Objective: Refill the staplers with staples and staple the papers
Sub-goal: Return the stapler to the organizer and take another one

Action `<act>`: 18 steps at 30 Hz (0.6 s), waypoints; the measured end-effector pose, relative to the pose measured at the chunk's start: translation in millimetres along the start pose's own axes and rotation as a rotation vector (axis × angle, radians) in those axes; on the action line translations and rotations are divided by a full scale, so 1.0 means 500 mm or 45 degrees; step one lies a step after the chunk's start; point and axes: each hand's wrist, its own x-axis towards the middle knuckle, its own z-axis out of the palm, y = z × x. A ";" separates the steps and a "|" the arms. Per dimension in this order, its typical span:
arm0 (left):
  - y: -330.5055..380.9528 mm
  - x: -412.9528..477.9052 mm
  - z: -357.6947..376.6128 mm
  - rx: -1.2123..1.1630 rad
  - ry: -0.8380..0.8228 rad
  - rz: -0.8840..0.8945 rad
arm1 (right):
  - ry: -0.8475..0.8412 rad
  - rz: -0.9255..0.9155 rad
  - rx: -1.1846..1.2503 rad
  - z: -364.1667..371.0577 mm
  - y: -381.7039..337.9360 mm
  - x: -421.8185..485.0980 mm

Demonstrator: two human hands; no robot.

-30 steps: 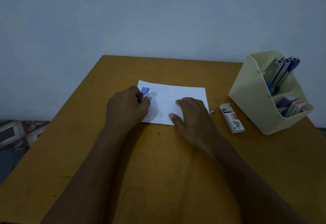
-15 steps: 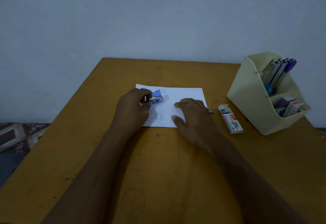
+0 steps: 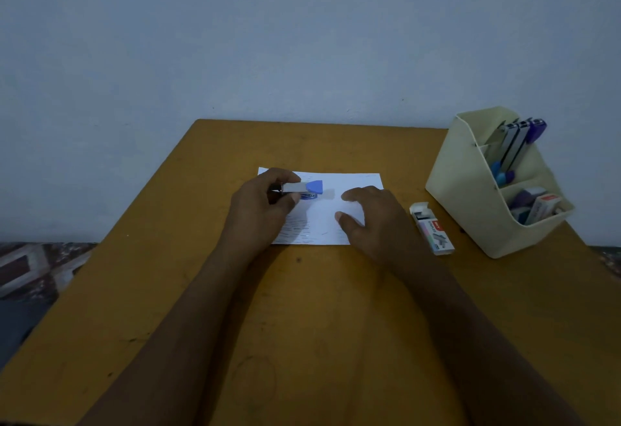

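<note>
Head view, first entry.

**Inspector:** State the left hand (image 3: 260,205).

**Recorder:** Fingers curled round the rear end of a small blue and silver stapler (image 3: 304,188), index finger on top and thumb underneath. The stapler's blue nose points right. It sits over the upper left part of the printed paper (image 3: 353,182). Whether its base touches the sheet cannot be told; it casts a faint shadow just to its right.

**Inspector:** The right hand (image 3: 373,220)?

**Recorder:** Holding nothing. The fingers are spread and loosely bent and rest on the right half of the paper, with the thumb pointing left. The two hands are apart, with bare paper between them.

**Inspector:** Location of the paper?

**Recorder:** It lies flat on the brown wooden table (image 3: 302,325), near the middle, with its long edges running left to right. Lines of print show on its near left portion.

**Inspector:** Staple supply?

**Recorder:** One staple box (image 3: 437,236) lies on the table right of the paper, clear of it, with the end flap at its far end open. It lies between the sheet and a cream desk organiser (image 3: 470,190).

**Inspector:** Organiser contents?

**Recorder:** The rear compartment holds further staplers (image 3: 514,147) standing on end and leaning, silver with purple and blue parts. The front compartment holds small boxes (image 3: 544,205); their labels are too small to read.
</note>
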 end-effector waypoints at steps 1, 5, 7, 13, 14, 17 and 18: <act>0.007 0.002 -0.003 -0.059 -0.011 -0.007 | 0.039 -0.006 0.027 -0.006 0.001 0.002; 0.048 0.007 -0.016 -0.197 -0.054 0.011 | 0.064 0.076 0.101 -0.049 -0.008 0.014; 0.071 0.006 -0.016 -0.250 -0.057 0.043 | 0.110 0.040 0.139 -0.078 -0.008 0.013; 0.183 0.012 0.016 -0.297 -0.080 0.166 | 0.244 0.066 0.093 -0.201 0.015 -0.021; 0.203 0.012 0.025 -0.276 -0.087 0.205 | 0.264 0.092 0.096 -0.221 0.023 -0.027; 0.264 0.014 0.062 -0.241 -0.107 0.319 | 0.337 0.158 0.121 -0.278 0.056 -0.047; 0.282 0.015 0.075 -0.226 -0.112 0.347 | 0.367 0.172 0.134 -0.292 0.069 -0.052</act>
